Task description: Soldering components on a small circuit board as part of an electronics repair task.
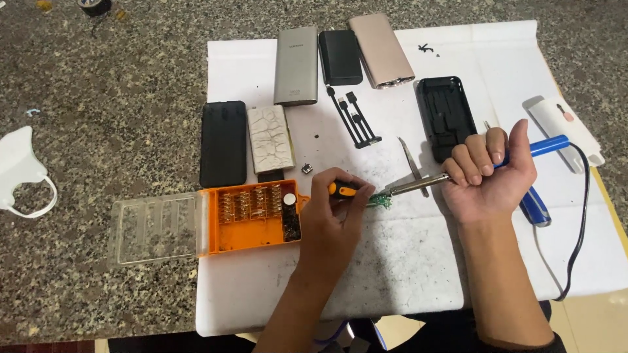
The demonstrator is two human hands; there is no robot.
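My left hand [333, 219] grips a small orange-and-black screwdriver [343, 190], its tip pressed toward a little green circuit board [381, 201] lying on the white sheet [405, 261]. My right hand [489, 176] is closed around the blue handle of a soldering iron [546, 146]. The iron's metal shaft [418, 185] slants down to the left and its tip meets the circuit board. A black cord [579, 216] runs from the handle off to the right.
An orange bit case [255, 219] with a clear open lid [157, 229] lies left of my hand. Several power banks and shells sit at the back, tweezers [412, 163] and short black cables [353, 117] between them. A white mask [19, 170] rests far left.
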